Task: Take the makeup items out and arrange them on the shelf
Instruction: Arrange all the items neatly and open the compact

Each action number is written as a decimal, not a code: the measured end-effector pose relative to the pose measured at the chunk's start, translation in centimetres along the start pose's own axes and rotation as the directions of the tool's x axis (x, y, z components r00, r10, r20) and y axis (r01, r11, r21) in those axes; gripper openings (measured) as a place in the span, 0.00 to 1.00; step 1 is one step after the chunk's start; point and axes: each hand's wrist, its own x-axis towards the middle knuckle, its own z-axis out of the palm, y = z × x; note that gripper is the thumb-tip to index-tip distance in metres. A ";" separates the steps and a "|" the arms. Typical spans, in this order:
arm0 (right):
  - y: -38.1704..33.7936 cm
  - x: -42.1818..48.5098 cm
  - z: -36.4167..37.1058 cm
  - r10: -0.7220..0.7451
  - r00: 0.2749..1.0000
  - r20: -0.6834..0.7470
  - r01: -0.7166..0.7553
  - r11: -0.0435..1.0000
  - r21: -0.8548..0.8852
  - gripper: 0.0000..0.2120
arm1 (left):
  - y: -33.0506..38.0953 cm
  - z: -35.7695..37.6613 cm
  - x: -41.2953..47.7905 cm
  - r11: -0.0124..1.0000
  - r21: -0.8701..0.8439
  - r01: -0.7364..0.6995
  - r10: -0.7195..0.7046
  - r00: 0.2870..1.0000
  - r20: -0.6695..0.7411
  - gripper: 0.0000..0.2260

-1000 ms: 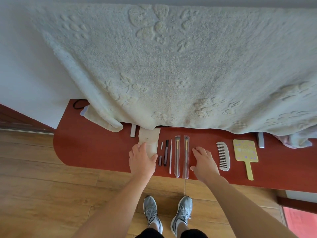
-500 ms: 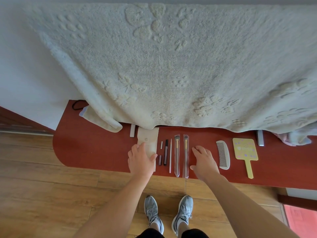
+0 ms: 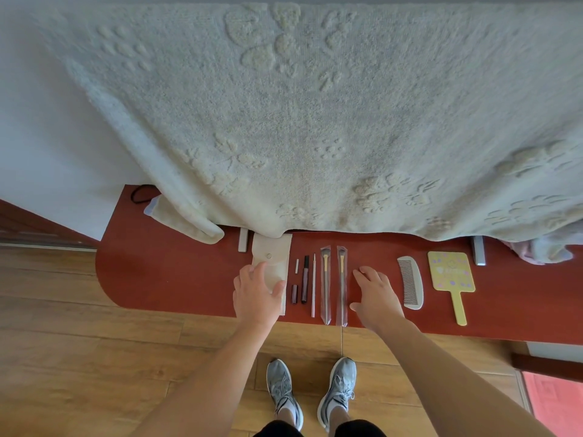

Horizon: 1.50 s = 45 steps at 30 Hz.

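Makeup items [image 3: 325,279] lie in a row on the shelf [image 3: 176,279] between the left hand [image 3: 257,291], spread on the pouch [image 3: 273,257], and the right hand [image 3: 377,294], flat and empty; a careless sweep of the hands could roll them off the edge.

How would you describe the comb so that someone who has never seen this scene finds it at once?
Start at the long red shelf under the hanging cream blanket. Follow the row rightward past the right hand to the comb, just left of the yellow hand mirror. It alone is white, curved-backed and lined with fine teeth.
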 end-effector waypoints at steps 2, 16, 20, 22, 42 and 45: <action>0.0 0.0 0.0 -0.004 1.000 0.002 0.004 1.000 -0.001 0.36 | -0.1 0.1 0.1 1.000 0.004 0.005 -0.005 1.000 0.004 0.26; 0.0 0.0 0.0 -0.002 1.000 -0.002 0.002 1.000 0.006 0.36 | 0.2 0.2 0.2 1.000 0.029 0.013 -0.013 1.000 0.001 0.26; 0.1 -0.1 0.1 -0.004 1.000 -0.003 0.004 1.000 0.014 0.37 | 0.2 0.1 0.5 0.999 0.028 0.021 -0.021 1.000 0.005 0.24; 0.0 -0.1 0.1 -0.002 1.000 -0.005 0.002 1.000 0.017 0.36 | 0.3 0.1 0.5 0.999 0.020 0.026 -0.026 1.000 0.004 0.23; -0.3 -0.1 0.0 0.017 1.000 -0.017 -0.017 1.000 -0.001 0.36 | -0.3 -1.6 1.9 0.999 0.033 -0.041 0.038 0.994 0.100 0.19; -0.3 -0.2 0.2 0.019 1.000 -0.014 -0.019 1.000 -0.001 0.37 | -0.3 -1.6 1.9 0.994 0.081 -0.068 0.061 0.994 0.090 0.18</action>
